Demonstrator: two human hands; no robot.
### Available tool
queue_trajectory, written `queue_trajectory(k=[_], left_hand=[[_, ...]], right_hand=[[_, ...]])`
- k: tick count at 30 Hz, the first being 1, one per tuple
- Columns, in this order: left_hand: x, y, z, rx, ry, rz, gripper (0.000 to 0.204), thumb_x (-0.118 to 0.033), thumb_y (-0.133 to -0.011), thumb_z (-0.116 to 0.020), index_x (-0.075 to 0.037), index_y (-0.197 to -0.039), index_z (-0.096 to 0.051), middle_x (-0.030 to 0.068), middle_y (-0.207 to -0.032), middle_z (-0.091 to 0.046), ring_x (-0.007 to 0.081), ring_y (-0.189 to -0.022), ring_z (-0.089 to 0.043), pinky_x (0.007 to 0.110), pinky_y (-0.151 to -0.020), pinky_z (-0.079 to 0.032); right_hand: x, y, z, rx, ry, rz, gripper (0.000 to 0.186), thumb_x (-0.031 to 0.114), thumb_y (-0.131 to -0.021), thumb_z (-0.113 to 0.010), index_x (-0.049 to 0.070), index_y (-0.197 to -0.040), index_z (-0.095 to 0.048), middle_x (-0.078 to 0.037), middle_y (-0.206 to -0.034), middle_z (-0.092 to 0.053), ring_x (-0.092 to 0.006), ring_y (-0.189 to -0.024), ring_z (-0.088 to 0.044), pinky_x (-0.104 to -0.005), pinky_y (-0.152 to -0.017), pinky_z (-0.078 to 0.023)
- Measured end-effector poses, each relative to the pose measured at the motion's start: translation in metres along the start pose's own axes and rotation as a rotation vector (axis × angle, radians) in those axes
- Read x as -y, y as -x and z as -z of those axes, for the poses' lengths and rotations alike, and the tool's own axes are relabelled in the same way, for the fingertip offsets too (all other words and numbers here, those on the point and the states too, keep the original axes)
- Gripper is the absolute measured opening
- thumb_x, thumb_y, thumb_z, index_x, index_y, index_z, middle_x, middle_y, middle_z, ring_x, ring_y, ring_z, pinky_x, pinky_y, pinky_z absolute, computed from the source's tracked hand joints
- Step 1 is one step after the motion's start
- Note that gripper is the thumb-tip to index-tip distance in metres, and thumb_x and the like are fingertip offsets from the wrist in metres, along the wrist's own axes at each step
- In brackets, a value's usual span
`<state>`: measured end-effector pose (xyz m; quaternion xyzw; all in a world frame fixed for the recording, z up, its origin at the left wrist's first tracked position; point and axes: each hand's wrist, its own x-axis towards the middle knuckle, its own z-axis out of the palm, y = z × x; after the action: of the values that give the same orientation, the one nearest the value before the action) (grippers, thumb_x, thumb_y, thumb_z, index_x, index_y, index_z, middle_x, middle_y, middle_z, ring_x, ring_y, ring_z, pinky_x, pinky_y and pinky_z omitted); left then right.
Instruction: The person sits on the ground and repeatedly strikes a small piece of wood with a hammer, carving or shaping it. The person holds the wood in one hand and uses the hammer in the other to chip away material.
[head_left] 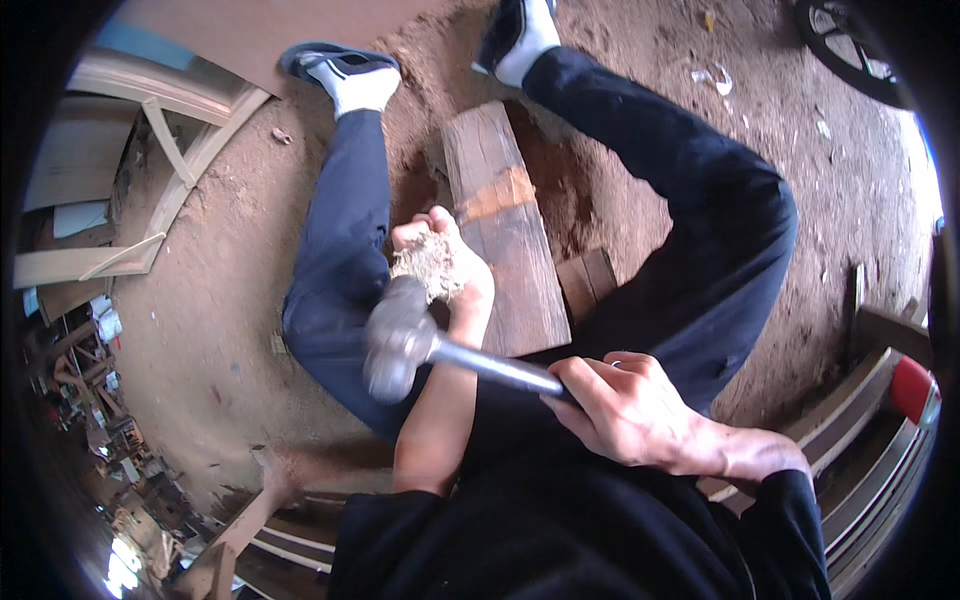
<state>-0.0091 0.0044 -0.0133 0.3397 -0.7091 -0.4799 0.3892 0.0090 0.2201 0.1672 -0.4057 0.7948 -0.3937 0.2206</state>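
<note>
My right hand (632,412) is wrapped round the handle of a hammer (395,345). Its metal shaft slants up to the left, and the slightly blurred head hangs over my left thigh. My left hand (470,275) is closed on a pale, rough, shaggy lump (428,262) whose kind I cannot make out. The hammer head is just below the lump in the picture; whether they touch I cannot tell. Beside my left hand, between my legs, lies a thick worn wooden block (512,265) with a lighter orange-brown band across it.
A small piece of wood (588,285) lies right of the block. Wooden frames (200,165) stand at the left, above scattered scraps (110,410). A slatted wooden bench (850,440) with a red object (912,390) is at the right. A black wheel (855,50) shows at the far right.
</note>
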Motion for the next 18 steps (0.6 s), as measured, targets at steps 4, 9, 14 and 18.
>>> queue_trajectory(k=[4, 9, 14, 18], left_hand=[[-0.006, 0.002, 0.001, 0.033, 0.035, -0.012, 0.023, -0.013, -0.103, -0.062, -0.004, -0.092, -0.044, 0.0107, -0.092, -0.055, 0.0243, -0.088, -0.055, 0.043, -0.081, -0.045], [-0.011, 0.003, -0.001, 0.071, 0.128, -0.06, 0.025, -0.007, -0.103, -0.061, -0.006, -0.09, -0.039, 0.006, -0.082, -0.05, 0.0178, -0.078, -0.05, 0.039, -0.078, -0.044], [-0.013, 0.003, 0.005, 0.129, -0.019, -0.072, 0.021, -0.01, -0.105, -0.058, -0.005, -0.093, -0.042, 0.0081, -0.087, -0.054, 0.019, -0.079, -0.053, 0.039, -0.078, -0.044], [-0.006, 0.003, -0.001, 0.021, 0.079, 0.011, 0.023, -0.01, -0.104, -0.06, -0.005, -0.092, -0.042, 0.0075, -0.087, -0.053, 0.0188, -0.081, -0.053, 0.038, -0.078, -0.044]], right_hand=[[-0.021, 0.002, -0.017, -0.133, 0.083, 0.195, 0.021, 0.012, -0.087, -0.075, 0.005, -0.091, -0.056, -0.004, -0.064, -0.054, -0.0196, -0.045, -0.055, -0.0353, -0.044, -0.047], [-0.001, -0.003, 0.001, 0.006, 0.003, 0.001, 0.026, 0.012, -0.086, -0.078, 0.0, -0.103, -0.062, -0.008, -0.077, -0.065, -0.0263, -0.056, -0.064, -0.0364, -0.056, -0.054], [-0.021, -0.002, -0.005, 0.048, 0.102, -0.018, 0.022, 0.011, -0.087, -0.077, 0.001, -0.094, -0.058, -0.009, -0.072, -0.061, -0.0273, -0.055, -0.063, -0.0378, -0.055, -0.054], [0.007, 0.0, 0.009, 0.014, 0.021, 0.04, 0.023, 0.013, -0.084, -0.078, 0.003, -0.092, -0.059, -0.007, -0.071, -0.059, -0.0258, -0.053, -0.061, -0.0369, -0.055, -0.054]])
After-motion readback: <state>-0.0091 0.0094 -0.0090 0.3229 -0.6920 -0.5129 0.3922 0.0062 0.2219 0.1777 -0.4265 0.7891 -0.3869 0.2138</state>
